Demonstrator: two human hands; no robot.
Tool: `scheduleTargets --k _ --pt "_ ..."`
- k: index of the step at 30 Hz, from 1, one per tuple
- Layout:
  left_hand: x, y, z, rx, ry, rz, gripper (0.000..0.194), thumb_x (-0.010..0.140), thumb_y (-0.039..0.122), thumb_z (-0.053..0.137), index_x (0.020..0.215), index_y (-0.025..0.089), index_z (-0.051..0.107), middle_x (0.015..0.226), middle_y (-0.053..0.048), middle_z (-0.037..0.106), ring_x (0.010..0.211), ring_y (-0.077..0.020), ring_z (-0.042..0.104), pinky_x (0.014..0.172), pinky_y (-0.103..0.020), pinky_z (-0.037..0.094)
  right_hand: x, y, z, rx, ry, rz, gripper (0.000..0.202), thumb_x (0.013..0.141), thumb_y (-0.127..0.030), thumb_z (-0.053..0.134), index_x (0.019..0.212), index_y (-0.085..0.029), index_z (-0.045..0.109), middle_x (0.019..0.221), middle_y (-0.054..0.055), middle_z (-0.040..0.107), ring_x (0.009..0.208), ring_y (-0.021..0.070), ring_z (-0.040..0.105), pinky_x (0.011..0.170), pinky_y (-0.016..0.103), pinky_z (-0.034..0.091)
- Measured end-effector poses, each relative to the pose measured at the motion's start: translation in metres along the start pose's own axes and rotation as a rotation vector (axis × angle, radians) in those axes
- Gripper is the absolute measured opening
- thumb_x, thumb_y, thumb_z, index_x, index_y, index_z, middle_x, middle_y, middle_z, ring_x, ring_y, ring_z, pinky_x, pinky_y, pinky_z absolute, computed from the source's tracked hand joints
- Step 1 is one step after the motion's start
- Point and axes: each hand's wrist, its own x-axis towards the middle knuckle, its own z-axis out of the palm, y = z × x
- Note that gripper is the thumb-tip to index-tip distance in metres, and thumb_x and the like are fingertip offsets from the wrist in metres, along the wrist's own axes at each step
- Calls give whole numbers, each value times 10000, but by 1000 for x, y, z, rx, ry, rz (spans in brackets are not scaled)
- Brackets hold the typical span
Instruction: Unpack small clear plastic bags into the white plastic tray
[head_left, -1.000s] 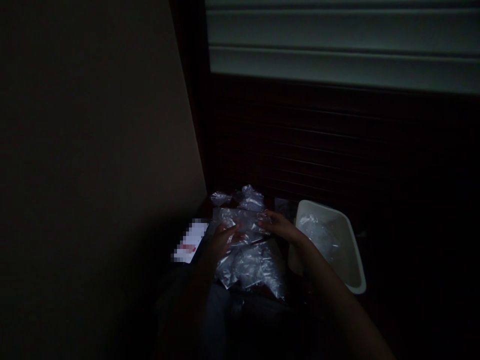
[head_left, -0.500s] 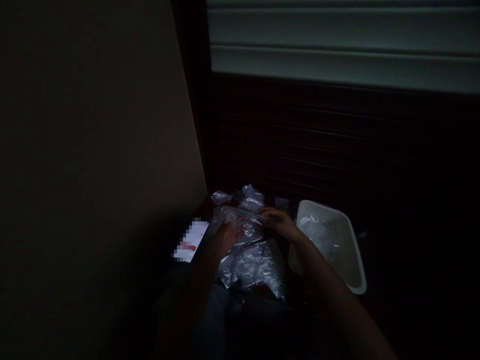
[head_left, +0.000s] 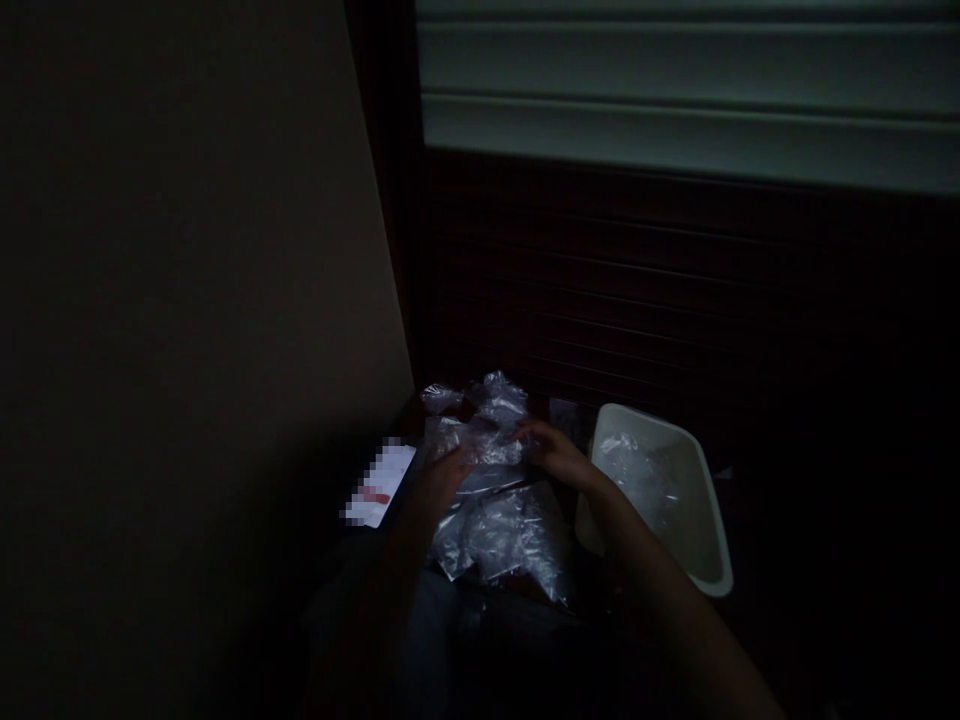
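A clear plastic bag point(head_left: 495, 450) stretches between my two hands over the pile. My left hand point(head_left: 447, 474) grips its left side, fingers pointing to the upper right. At the opposite side my right hand point(head_left: 553, 450) has its fingers closed on the film. Nearer to me, below the hands, lie several crinkled clear plastic bags point(head_left: 501, 535). Behind the held bag is another bunch of shiny plastic point(head_left: 501, 395). The room is dark, so the exact finger contact is hard to see.
A white plastic basin point(head_left: 705, 520) with clear plastic point(head_left: 634, 470) inside stands on the right. On the left lies a lit phone point(head_left: 384, 485), its screen partly pixelated. A wall point(head_left: 225, 250) rises at the left, and dark slatted panelling point(head_left: 600, 260) stands behind.
The held bag has been lifted and bunched between my hands, uncovering flat plastic beneath it. My left hand has drawn slightly to the left; my right hand has barely moved.
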Motion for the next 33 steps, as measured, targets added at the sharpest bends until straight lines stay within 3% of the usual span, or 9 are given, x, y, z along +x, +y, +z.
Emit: scheduleTargets --k 5,9,15,19,21,26,28,33 --pt "-9 0 15 -100 7 -59 480 655 234 712 1100 221 530 1042 -70 644 990 -248 605 781 -361 503 -1 -10 3 167 90 68 329 673 -279 639 986 -221 556 1031 37 603 985 195 565 887 369 431" --pt "-18 4 24 -88 -52 -146 495 625 286 749 1075 223 553 997 -65 658 863 -221 638 689 -318 513 -3 -15 9 144 -1 103 428 599 -356 734 966 -201 577 1036 56 612 978 188 569 886 342 431" --pt "-14 8 39 -107 -166 -66 368 656 314 724 976 191 588 939 -64 664 826 -197 634 670 -278 494 -1 -3 11 82 -128 220 414 542 -377 758 851 -156 593 738 12 611 658 131 564 631 275 447" --pt "-13 7 44 -180 -259 12 401 711 323 678 1073 208 548 1053 -84 638 907 -207 615 746 -306 477 1 1 8 35 -150 131 251 610 -360 688 705 -150 588 656 -4 575 609 109 519 611 252 413" --pt "-14 6 43 -166 -285 -16 439 705 320 683 1108 220 538 1102 -93 618 943 -218 601 772 -322 468 3 1 7 21 -91 88 215 634 -349 652 678 -153 578 646 -7 564 611 107 509 617 251 409" --pt "-15 -3 40 -51 -286 -94 380 696 320 679 1036 179 585 999 -78 641 897 -221 600 789 -343 455 5 2 4 -11 85 92 211 651 -357 607 719 -160 576 658 -1 569 604 114 508 612 258 410" --pt "-13 -7 41 10 -300 -81 314 721 334 651 972 149 613 945 -89 649 854 -218 600 772 -336 452 6 2 4 -16 84 99 217 646 -364 608 721 -164 571 659 0 567 603 117 508 607 260 409" --pt "-12 -14 43 103 -210 -31 209 713 333 657 845 172 636 817 -66 644 742 -201 581 695 -320 443 4 2 8 -33 43 81 231 654 -382 610 741 -177 551 673 -4 549 628 122 507 621 264 412"
